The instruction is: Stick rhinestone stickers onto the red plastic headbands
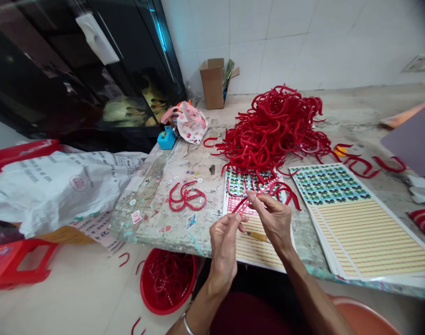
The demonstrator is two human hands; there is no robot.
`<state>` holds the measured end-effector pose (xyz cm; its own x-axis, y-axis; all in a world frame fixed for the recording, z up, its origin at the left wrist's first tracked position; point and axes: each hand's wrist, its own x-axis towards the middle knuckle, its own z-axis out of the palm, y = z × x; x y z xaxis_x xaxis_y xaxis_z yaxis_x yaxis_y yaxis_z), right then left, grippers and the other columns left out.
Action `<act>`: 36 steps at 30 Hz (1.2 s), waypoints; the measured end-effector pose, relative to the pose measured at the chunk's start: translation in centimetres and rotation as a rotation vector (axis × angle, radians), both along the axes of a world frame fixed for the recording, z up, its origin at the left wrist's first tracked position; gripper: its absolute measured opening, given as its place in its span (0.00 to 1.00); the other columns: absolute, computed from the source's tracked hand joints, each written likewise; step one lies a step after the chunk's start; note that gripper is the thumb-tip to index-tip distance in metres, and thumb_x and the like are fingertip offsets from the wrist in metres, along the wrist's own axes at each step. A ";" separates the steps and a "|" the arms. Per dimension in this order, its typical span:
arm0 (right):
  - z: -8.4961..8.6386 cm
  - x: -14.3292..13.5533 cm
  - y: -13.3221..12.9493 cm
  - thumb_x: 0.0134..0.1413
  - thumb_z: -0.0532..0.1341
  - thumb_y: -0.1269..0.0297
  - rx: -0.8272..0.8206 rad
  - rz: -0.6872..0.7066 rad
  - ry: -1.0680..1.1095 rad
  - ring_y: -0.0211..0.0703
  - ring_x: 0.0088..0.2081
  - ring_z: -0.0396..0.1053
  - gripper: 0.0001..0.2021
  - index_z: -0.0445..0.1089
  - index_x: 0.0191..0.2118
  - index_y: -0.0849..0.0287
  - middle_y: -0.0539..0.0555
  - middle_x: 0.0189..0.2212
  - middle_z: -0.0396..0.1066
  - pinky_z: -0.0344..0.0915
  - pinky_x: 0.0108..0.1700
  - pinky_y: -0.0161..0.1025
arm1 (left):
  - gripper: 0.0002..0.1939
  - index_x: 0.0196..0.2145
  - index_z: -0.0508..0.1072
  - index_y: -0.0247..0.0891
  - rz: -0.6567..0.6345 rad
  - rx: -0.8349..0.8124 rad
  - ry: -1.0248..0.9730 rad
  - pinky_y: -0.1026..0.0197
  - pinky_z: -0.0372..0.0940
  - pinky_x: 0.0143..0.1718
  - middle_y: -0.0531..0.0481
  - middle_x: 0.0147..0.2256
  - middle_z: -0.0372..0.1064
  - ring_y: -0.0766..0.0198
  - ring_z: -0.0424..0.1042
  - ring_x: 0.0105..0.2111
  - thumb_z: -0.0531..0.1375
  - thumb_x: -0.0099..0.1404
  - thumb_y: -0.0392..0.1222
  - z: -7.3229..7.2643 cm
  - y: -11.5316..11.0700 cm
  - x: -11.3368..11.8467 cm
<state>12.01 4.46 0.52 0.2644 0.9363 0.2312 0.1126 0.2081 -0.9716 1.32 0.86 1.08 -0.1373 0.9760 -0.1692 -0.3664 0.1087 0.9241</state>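
My left hand [225, 235] is closed in a pinch on the near end of a thin red curved strip [241, 204]. Above the table edge, my right hand [273, 218] pinches the strip's other end with thumb and finger. Under both hands lies a stack of printed sticker sheets [264, 256], with rows of small pictures at the top and yellow bands below. A short yellow-brown tool [257, 236] rests on it, partly hidden by my right hand. Just beyond, a big heap of red curved strips [271, 130] covers the sheets' far end.
Several strips [187, 197] lie crossed at left. A second sheet stack [366, 223] is at right. A red basin [169, 279] of strips stands on the floor beside a red stool [19, 263]. Behind are a tape dispenser [167, 137], plastic bag [190, 123] and cardboard box [213, 86].
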 end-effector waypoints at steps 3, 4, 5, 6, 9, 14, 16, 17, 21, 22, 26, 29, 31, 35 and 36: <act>-0.2 0.0 0.1 0.51 0.61 0.62 0.005 0.004 -0.009 0.41 0.32 0.70 0.08 0.75 0.33 0.60 0.54 0.32 0.74 0.70 0.31 0.36 | 0.09 0.27 0.74 0.33 -0.011 0.001 -0.005 0.62 0.57 0.39 0.49 0.28 0.70 0.68 0.62 0.28 0.57 0.61 0.39 0.0 -0.1 0.0; -0.3 0.0 0.1 0.51 0.61 0.62 0.007 0.006 -0.009 0.41 0.32 0.70 0.08 0.75 0.34 0.60 0.54 0.32 0.73 0.70 0.31 0.36 | 0.10 0.27 0.74 0.32 -0.015 0.002 -0.007 0.62 0.57 0.39 0.49 0.28 0.70 0.68 0.62 0.28 0.57 0.61 0.39 0.0 -0.1 -0.1; -0.4 0.0 0.1 0.51 0.61 0.62 0.009 0.009 -0.006 0.41 0.32 0.69 0.08 0.75 0.34 0.60 0.53 0.32 0.73 0.70 0.31 0.36 | 0.10 0.27 0.74 0.32 -0.019 0.004 -0.009 0.62 0.57 0.40 0.49 0.28 0.70 0.68 0.62 0.28 0.57 0.61 0.38 0.0 -0.2 -0.1; -0.5 0.0 0.1 0.51 0.61 0.62 0.013 0.011 -0.002 0.41 0.32 0.69 0.08 0.75 0.34 0.60 0.53 0.31 0.73 0.69 0.30 0.36 | 0.10 0.27 0.74 0.32 -0.023 0.005 -0.012 0.62 0.57 0.40 0.49 0.28 0.70 0.68 0.62 0.28 0.57 0.62 0.38 0.0 -0.2 -0.1; -0.6 0.2 0.2 0.51 0.61 0.63 0.046 0.011 -0.010 0.40 0.31 0.68 0.07 0.74 0.30 0.60 0.53 0.30 0.72 0.68 0.28 0.35 | 0.10 0.27 0.74 0.32 -0.061 0.007 -0.013 0.62 0.57 0.39 0.50 0.28 0.70 0.68 0.62 0.28 0.56 0.62 0.39 0.0 -0.2 -0.3; -0.3 0.7 0.2 0.51 0.61 0.67 0.183 0.011 -0.127 0.40 0.31 0.69 0.05 0.71 0.27 0.59 0.53 0.29 0.72 0.66 0.27 0.33 | 0.11 0.31 0.73 0.33 -0.201 0.044 0.067 0.61 0.57 0.41 0.50 0.27 0.69 0.67 0.64 0.29 0.54 0.64 0.41 0.3 0.0 -1.0; -0.1 0.9 0.0 0.51 0.61 0.68 0.227 -0.001 -0.174 0.41 0.32 0.70 0.04 0.71 0.28 0.59 0.53 0.29 0.72 0.66 0.26 0.33 | 0.11 0.32 0.73 0.33 -0.249 0.054 0.136 0.60 0.57 0.42 0.50 0.26 0.68 0.65 0.65 0.31 0.54 0.64 0.41 0.6 0.3 -1.3; -0.1 1.0 -0.1 0.51 0.60 0.68 0.242 -0.003 -0.195 0.41 0.32 0.70 0.04 0.71 0.28 0.59 0.54 0.29 0.72 0.66 0.27 0.33 | 0.11 0.33 0.73 0.33 -0.270 0.057 0.167 0.61 0.57 0.42 0.50 0.26 0.68 0.65 0.65 0.31 0.54 0.64 0.41 0.8 0.4 -1.4; 0.1 1.0 -0.8 0.52 0.59 0.70 0.273 0.049 -0.309 0.39 0.28 0.69 0.06 0.70 0.26 0.58 0.52 0.25 0.70 0.66 0.28 0.34 | 0.13 0.27 0.71 0.33 -0.358 0.088 0.269 0.64 0.56 0.36 0.52 0.24 0.65 0.67 0.62 0.28 0.53 0.64 0.42 1.4 1.0 -1.6; 0.1 1.0 -0.9 0.52 0.59 0.70 0.281 0.064 -0.341 0.39 0.28 0.68 0.06 0.69 0.25 0.58 0.52 0.24 0.70 0.66 0.29 0.35 | 0.13 0.26 0.70 0.33 -0.380 0.093 0.285 0.64 0.56 0.34 0.52 0.23 0.64 0.68 0.61 0.27 0.53 0.64 0.42 1.4 1.2 -1.6; -0.1 1.1 -1.4 0.52 0.59 0.72 0.330 0.088 -0.415 0.39 0.29 0.69 0.06 0.70 0.26 0.59 0.52 0.23 0.70 0.66 0.34 0.37 | 0.12 0.28 0.69 0.33 -0.457 0.068 0.269 0.66 0.54 0.30 0.53 0.22 0.61 0.70 0.59 0.25 0.53 0.64 0.43 1.3 1.5 -1.4; -0.4 1.2 -1.5 0.52 0.59 0.72 0.299 0.110 -0.401 0.40 0.30 0.69 0.06 0.71 0.26 0.59 0.52 0.23 0.70 0.67 0.35 0.38 | 0.11 0.31 0.68 0.34 -0.497 0.029 0.157 0.66 0.52 0.26 0.55 0.22 0.59 0.72 0.55 0.22 0.53 0.65 0.43 0.9 1.4 -1.2; -0.7 1.3 -1.5 0.52 0.60 0.70 0.229 0.108 -0.329 0.41 0.32 0.70 0.05 0.72 0.28 0.59 0.53 0.27 0.72 0.68 0.35 0.38 | 0.11 0.31 0.67 0.34 -0.508 -0.009 0.054 0.67 0.49 0.23 0.56 0.23 0.57 0.74 0.51 0.20 0.53 0.64 0.44 0.7 1.2 -1.0; -0.9 1.8 -1.3 0.52 0.60 0.63 0.041 0.077 -0.137 0.43 0.36 0.72 0.08 0.74 0.37 0.58 0.55 0.35 0.74 0.70 0.33 0.37 | 0.11 0.33 0.67 0.33 -0.510 -0.095 -0.032 0.67 0.44 0.22 0.56 0.24 0.54 0.75 0.46 0.20 0.54 0.64 0.45 0.6 0.5 -0.7; -0.9 1.9 -1.2 0.51 0.61 0.62 0.009 0.078 -0.105 0.43 0.35 0.72 0.09 0.74 0.37 0.58 0.55 0.35 0.74 0.70 0.33 0.37 | 0.11 0.33 0.67 0.33 -0.504 -0.107 -0.037 0.67 0.44 0.22 0.56 0.24 0.54 0.75 0.46 0.20 0.54 0.64 0.45 0.6 0.3 -0.7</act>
